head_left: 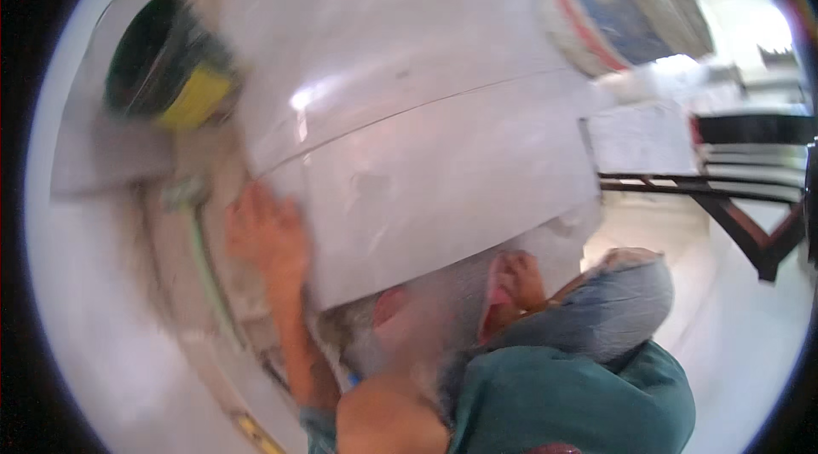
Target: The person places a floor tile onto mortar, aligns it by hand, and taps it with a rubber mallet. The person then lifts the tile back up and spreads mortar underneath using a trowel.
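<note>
My left hand (268, 228) rests fingers spread at the left edge of a large, glossy pale floor tile (443, 207), palm down. Its fingertips lie near the corner where this tile meets another pale tile (392, 37) along a thin dark joint. Blurred by motion, my right hand (417, 326) is low in front of me, close to the tile's near edge; its fingers cannot be made out. A mallet with a pale green handle (204, 267) lies on the bare strip left of my left hand.
A dark bucket with a yellow label (200, 96) stands at the far left. Another bucket, white, blue and red (605, 15), stands at the far right. A dark metal frame (733, 215) is at right. A yellow tool (256, 433) lies at lower left. My sandalled foot (515, 279) borders the tile.
</note>
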Motion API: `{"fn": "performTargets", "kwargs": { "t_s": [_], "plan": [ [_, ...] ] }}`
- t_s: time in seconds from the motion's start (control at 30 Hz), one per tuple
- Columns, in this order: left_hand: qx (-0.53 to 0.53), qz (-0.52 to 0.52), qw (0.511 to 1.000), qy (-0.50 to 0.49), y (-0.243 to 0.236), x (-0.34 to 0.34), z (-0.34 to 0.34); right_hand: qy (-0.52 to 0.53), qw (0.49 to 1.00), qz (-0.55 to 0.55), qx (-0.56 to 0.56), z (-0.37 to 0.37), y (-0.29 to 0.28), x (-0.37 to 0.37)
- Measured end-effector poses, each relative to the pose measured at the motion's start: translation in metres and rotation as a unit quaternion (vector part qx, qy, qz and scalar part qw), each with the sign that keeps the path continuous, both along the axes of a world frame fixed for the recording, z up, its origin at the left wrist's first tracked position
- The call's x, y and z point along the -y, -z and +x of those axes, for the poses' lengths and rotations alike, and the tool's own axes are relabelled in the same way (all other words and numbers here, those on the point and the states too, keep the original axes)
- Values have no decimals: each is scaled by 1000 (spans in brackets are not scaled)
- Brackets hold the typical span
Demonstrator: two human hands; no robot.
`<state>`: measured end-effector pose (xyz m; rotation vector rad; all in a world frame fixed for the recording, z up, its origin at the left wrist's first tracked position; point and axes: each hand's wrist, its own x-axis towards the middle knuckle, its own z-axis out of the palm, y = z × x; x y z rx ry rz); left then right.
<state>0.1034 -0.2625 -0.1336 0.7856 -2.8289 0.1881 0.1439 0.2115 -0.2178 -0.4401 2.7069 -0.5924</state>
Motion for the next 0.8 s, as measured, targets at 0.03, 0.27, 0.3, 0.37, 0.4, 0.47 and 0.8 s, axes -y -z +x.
{"fn": "performTargets", "kwargs": {
  "t_s": [0.03,0.27,0.3,0.37,0.4,0.47,0.8],
  "plan": [
    [20,14,1000,-7,-5,-1,-8,29,999,10,-18,-2,-3,4],
    [69,-35,995,-56,15,-22,-22,213,973,-70,-50,-18,0,-13],
    [74,-47,992,-87,21,-24,-29,293,947,-84,-97,-40,17,-26],
    [63,-77,993,-70,33,-21,-32,435,894,-50,-99,-72,22,-55],
    [55,-93,992,-63,38,-20,-34,431,885,-35,-171,-87,21,-73],
    [39,-99,993,-48,43,-16,-37,431,870,-23,-239,-126,6,-95],
    [-46,-32,983,-172,42,-35,-86,457,856,-222,96,-200,-35,-124]
  ]
}}
